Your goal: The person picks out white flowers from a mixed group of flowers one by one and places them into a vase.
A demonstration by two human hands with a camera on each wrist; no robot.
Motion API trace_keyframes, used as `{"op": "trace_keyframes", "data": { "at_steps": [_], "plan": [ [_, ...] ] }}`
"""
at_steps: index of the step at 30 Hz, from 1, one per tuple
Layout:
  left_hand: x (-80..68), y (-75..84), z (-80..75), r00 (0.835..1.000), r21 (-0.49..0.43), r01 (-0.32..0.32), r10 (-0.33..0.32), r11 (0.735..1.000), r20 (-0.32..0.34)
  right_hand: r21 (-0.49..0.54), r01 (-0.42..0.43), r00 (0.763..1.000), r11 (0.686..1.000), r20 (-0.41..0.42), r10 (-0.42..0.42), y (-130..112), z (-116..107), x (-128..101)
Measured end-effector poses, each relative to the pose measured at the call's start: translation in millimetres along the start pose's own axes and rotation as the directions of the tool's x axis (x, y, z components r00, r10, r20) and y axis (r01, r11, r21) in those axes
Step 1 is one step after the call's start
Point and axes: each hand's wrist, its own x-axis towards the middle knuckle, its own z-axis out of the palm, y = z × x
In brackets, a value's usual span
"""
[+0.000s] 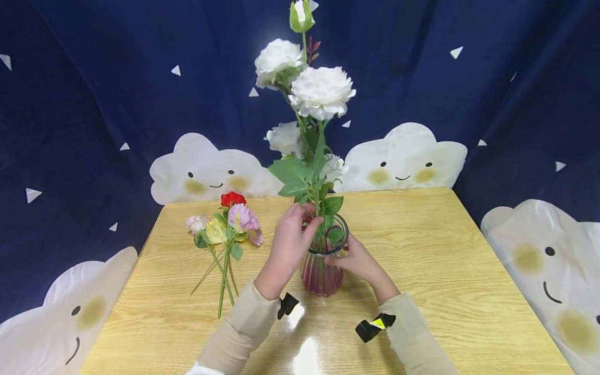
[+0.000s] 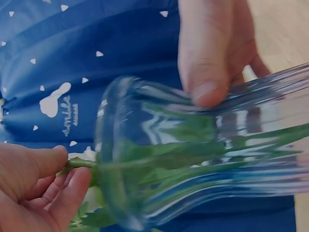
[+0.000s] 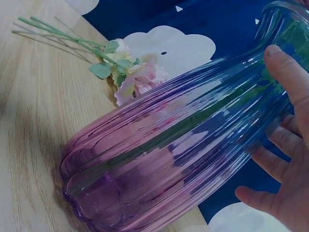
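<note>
Two hands meet at a ribbed glass vase (image 1: 321, 273) standing near the middle of a wooden table (image 1: 422, 260). The left hand (image 1: 288, 245) sits at about 10 o'clock from the vase mouth, its thumb and fingers (image 2: 58, 183) pinched round a green stem (image 2: 79, 163) just above the rim; the left wrist view shows that stem running down through the mouth into the glass. The right hand (image 1: 358, 260) is at 3 o'clock of the vase neck, fingers (image 3: 285, 145) curled about the glass and thumb pressed on the near side, so it holds the vase upright.

From the vase rises a tall spray of white roses (image 1: 321, 91) with broad green leaves, reaching toward 12 o'clock, a closed bud (image 1: 301, 14) at the very top. The vase is pink-purple at its base and clear toward the rim.

At 9 o'clock of the vase, well apart from it, a small bunch (image 1: 225, 229) of red, pink, yellow and pale flowers lies flat on the table, stems pointing toward 6 o'clock.

Behind the table hangs a dark blue backdrop (image 1: 94, 78) with smiling white clouds.
</note>
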Motion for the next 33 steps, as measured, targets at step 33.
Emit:
{"op": "trace_keyframes", "data": {
  "at_steps": [33],
  "plan": [
    [-38.2, -46.8, -19.0, 1.000, 0.464, 0.005, 0.003, 0.886, -0.016, -0.135, 0.063, 0.998, 0.989, 0.011, -0.062, -2, -18, -1]
  ]
}}
